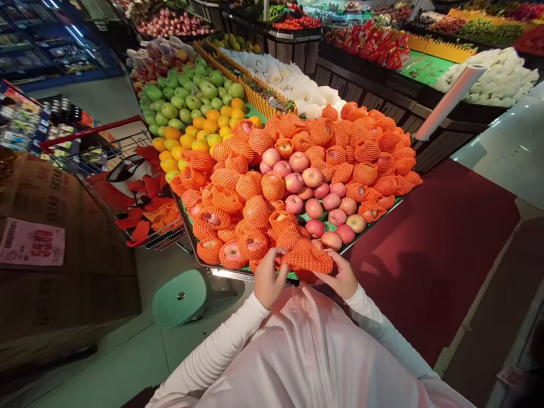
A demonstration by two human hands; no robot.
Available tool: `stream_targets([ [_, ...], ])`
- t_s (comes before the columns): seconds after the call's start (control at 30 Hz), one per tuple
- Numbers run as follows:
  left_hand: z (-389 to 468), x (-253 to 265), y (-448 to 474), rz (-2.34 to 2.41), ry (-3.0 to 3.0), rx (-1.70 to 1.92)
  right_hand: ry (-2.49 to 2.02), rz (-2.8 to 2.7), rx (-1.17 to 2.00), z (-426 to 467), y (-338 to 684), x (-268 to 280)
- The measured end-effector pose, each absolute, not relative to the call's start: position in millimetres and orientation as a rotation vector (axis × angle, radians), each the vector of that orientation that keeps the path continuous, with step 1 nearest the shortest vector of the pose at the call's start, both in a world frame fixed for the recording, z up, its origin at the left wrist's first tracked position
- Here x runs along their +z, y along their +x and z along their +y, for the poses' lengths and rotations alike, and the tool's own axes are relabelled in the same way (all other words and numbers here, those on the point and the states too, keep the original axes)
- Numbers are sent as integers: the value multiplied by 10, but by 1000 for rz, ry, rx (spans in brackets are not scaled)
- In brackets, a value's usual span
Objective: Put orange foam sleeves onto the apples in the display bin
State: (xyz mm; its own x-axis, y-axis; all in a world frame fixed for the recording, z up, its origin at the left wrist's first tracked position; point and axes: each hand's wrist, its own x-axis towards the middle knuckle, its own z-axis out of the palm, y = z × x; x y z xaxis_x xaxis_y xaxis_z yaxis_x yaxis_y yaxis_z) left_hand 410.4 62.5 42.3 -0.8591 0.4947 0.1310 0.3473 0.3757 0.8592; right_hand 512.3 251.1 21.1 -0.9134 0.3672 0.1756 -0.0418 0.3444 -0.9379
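Both my hands hold one orange foam net sleeve (pixel 306 256) at the near edge of a fruit display stand (pixel 374 222). My left hand (pixel 268 279) grips the sleeve's left end and my right hand (pixel 339 276) grips its right end; whether an apple is inside it I cannot tell. Just beyond lie bare pink apples (pixel 313 192) in the middle of the stand, ringed by apples wrapped in orange sleeves (pixel 238 195).
A red shopping cart (pixel 123 181) with red and orange packing pieces stands left of the stand, a green stool (pixel 181 296) below it. Green apples (pixel 187 99) and oranges (pixel 199 136) lie behind. A brown carton with a price tag (pixel 32 242) is at far left. Dark red floor mat (pixel 437 243) at right.
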Motion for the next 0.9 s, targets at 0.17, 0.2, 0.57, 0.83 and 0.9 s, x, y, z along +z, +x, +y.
stream_targets([
  [0.17,620,284,4130,2596,525,1596,-117,-2424,1842,2578,5316,246],
  [0.2,635,262,4150,2553,528,1601,-77,-2424,1907,2576,5360,254],
  [0.57,837,109,4464,2299,529,1751,-342,-2154,1781,2722,5671,127],
  [0.83,878,210,4575,1700,421,1858,-330,-2020,1848,2757,5649,152],
  [0.9,906,241,4621,1637,433,1860,-388,-1984,1912,2687,5649,140],
])
